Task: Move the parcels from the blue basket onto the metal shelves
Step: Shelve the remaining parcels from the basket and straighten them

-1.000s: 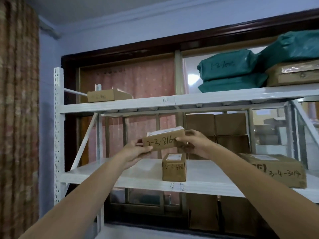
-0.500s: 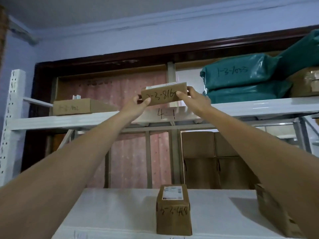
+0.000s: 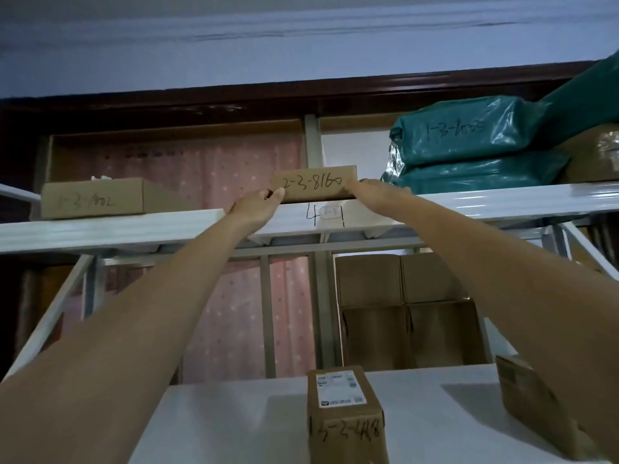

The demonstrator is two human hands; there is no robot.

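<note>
Resting on the upper shelf: parcel 2-3-8160 held at both ends

A flat brown cardboard parcel (image 3: 315, 183) marked "2-3-8160" in black pen is seen lying on the front edge of the upper shelf (image 3: 502, 204), directly above the handwritten "4-1" on the shelf's white front lip. Its left end is gripped by the left hand (image 3: 256, 209), whose thumb is laid against the front face near the first digit while the fingers are curled behind the box, out of sight. Its right end is touched by the right hand (image 3: 371, 189), seen from the back; the fingers are hidden behind the box, so whether they are curled round it or merely laid against it cannot be told. Both bare forearms are stretched up from the lower corners of the view.

On the same shelf, well to the left, a second flat carton (image 3: 92, 199) with faint writing is set. To the right, just beside the right hand, two green plastic mailers (image 3: 469, 152) are stacked, and a taped brown box (image 3: 599, 152) is placed beyond them.

On the lower shelf (image 3: 234, 420) a small upright box (image 3: 345, 416) bearing a white label and pen marks is stood near the front, and a larger carton (image 3: 532, 403) is partly hidden by the right forearm. Behind the rack, stacked brown cartons (image 3: 402, 309) and a pink dotted curtain (image 3: 227, 309) are visible
</note>
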